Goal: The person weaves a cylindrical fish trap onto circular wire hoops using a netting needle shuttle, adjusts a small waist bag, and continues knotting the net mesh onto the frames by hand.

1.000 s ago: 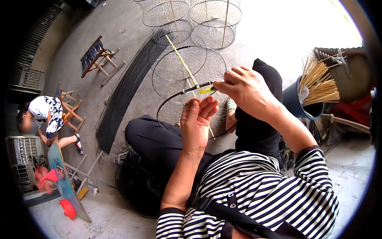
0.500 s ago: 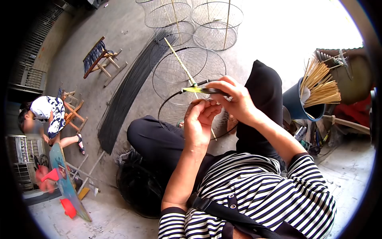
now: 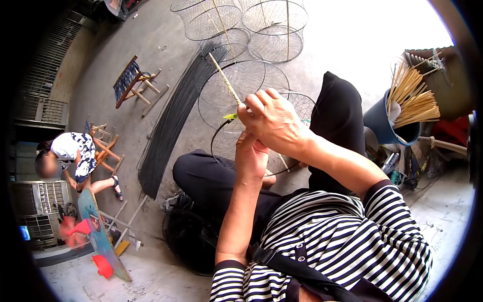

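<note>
My right hand (image 3: 275,123) is closed over the rim of a net cage, its fingers curled around a black and yellow-green tool (image 3: 230,117); only the bright tip sticks out. Just below, my left hand (image 3: 251,156) is raised with bent fingers against the right one. What its fingertips pinch is hidden. The black hoop (image 3: 215,140) of the net cage runs past both hands, between my knees. A bamboo stick (image 3: 224,78) crosses the netting and meets the hoop by my right fingers.
More hooped net cages (image 3: 274,43) stand ahead. A long bundle of black rods (image 3: 173,121) lies on the floor. Right of my knee is a blue bucket (image 3: 380,118) of thin bamboo sticks (image 3: 415,98). At left, a person (image 3: 75,156) sits near wooden stools (image 3: 133,83) and a skateboard (image 3: 95,236).
My right hand has turned over and closed in on the hoop, covering most of the tool. My left fingers have moved beneath it. The view has shifted slightly.
</note>
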Demonstrator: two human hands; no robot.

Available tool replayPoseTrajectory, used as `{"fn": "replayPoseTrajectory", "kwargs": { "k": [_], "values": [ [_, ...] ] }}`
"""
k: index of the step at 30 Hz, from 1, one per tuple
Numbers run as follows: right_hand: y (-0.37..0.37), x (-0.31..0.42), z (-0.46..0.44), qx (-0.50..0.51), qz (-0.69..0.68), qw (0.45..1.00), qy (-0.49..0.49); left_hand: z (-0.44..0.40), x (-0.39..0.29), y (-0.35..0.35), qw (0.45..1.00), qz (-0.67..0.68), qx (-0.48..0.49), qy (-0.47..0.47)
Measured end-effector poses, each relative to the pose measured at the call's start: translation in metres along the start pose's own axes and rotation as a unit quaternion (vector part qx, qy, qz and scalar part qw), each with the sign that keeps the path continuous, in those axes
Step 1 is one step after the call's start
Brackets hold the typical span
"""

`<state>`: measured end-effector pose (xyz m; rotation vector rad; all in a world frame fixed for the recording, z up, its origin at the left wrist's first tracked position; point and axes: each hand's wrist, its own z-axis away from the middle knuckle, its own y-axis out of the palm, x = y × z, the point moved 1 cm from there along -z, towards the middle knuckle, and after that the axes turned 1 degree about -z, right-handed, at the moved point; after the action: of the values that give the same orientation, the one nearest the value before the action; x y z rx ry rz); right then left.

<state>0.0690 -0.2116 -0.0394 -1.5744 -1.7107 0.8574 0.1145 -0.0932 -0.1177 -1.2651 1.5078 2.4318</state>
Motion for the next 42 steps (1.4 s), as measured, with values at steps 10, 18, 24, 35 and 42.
{"fn": "replayPoseTrajectory", "kwargs": {
  "k": [10,18,24,35,42],
  "values": [
    [0.023,0.021,-0.025,-0.201,-0.311,0.929,0.015,-0.002,0.01,0.004,0.984,-0.11,-0.124,0.061],
    [0.01,0.041,-0.001,-0.04,-0.237,0.949,-0.202,0.022,-0.021,0.004,0.996,-0.087,0.011,0.014],
    [0.005,0.03,0.037,-0.16,-0.262,0.914,-0.264,0.049,-0.098,-0.008,0.877,-0.479,-0.037,0.006],
    [0.003,0.033,0.053,-0.151,-0.256,0.923,-0.243,-0.029,-0.091,0.074,0.468,-0.804,0.054,0.363],
    [-0.017,0.024,0.059,-0.122,-0.282,0.926,-0.218,-0.04,-0.106,0.069,0.628,-0.683,0.008,0.373]
  ]
}}
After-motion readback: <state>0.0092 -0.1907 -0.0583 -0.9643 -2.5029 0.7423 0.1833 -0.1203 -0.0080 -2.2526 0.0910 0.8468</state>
